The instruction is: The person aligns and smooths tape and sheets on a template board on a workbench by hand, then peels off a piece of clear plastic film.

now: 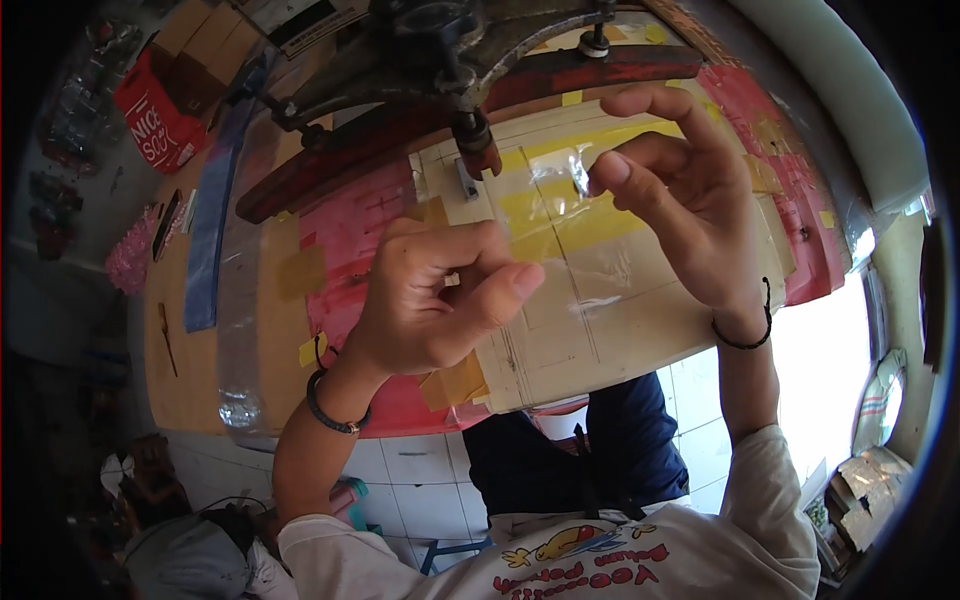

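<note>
A small piece of clear plastic film [556, 188] stretches between my two hands, with light glinting off it. On its left side my left hand [425, 295] is closed, thumb against the curled fingers at the film's edge. My right hand [695, 200] pinches the film's other side between thumb and fingertips, its upper fingers bent and apart. Under the film lies a pale board [560, 345] with yellow strips and pencil lines. Just beyond the hands stands a dark metal press frame [440, 45] with a long red bar [360, 150] below it.
A red sheet [345, 225] and brown tape patches border the board. Leftward lie a blue strip [210, 235], a thin brown tool [167, 338] and a pink bundle [135, 250]. A red bag [155, 115] and a cardboard box [205, 55] stand at the far left.
</note>
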Motion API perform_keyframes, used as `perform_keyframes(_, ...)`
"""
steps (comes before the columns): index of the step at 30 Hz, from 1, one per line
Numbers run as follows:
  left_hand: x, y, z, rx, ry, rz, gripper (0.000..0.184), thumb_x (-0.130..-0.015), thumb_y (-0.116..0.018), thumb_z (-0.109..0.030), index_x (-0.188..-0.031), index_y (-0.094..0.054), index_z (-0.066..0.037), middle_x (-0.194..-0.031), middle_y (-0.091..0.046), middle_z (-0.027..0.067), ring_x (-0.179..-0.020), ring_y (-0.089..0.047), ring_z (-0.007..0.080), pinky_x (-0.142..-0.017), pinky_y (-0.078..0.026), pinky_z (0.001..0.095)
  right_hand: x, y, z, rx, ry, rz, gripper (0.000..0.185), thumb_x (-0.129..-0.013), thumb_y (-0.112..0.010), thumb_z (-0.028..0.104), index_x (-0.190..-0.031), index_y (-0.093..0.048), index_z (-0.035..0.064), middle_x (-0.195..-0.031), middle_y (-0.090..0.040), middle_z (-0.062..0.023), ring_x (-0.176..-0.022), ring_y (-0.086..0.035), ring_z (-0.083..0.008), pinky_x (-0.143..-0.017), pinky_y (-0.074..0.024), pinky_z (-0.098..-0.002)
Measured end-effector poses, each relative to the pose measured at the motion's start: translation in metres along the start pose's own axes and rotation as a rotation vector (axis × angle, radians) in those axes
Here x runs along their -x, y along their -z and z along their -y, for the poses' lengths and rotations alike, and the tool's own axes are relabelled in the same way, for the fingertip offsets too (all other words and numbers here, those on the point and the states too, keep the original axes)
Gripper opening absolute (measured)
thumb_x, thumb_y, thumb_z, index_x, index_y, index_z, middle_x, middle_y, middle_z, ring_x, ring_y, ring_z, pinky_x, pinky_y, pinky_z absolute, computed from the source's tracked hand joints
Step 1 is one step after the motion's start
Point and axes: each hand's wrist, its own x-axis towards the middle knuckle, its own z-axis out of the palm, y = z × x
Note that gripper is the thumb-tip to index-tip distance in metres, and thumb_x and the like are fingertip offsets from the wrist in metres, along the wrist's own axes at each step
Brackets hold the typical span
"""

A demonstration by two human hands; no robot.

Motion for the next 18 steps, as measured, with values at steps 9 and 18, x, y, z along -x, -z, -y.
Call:
perform_keyframes(9, 0.0002, -0.0013, 0.0003, 0.04, -0.049, -0.022, 0.028, -0.09, -0.074, -0.005, -0.066, -0.059, -0.006, -0.055, -0.058, -0.003, -0.045, -0.049, -0.0008, -0.042, -0.029, 0.0187, -0.0007, -0.0009, 0.0, 0.063, -0.006, -0.074, 0.042, -0.096, -0.076, 0.017, -0.13, -0.056, 0.0007, -0.09, -0.078, -0.0086, -0.093, -0.074, -0.013, -0.085, -0.0535, -0.0259)
perform_keyframes(18, -0.0022, -0.0047, -0.0026, 0.014, -0.131, -0.087, 0.034, -0.085, -0.078, -0.001, -0.062, -0.054, -0.006, -0.054, -0.051, -0.0054, -0.048, -0.038, -0.0003, -0.044, -0.024, 0.0229, -0.001, -0.0006, -0.0008, 0.098, -0.019, -0.086, 0.043, -0.096, -0.077, 0.02, -0.13, -0.057, 0.0023, -0.091, -0.078, -0.0091, -0.095, -0.074, -0.0143, -0.086, -0.0529, -0.0272)
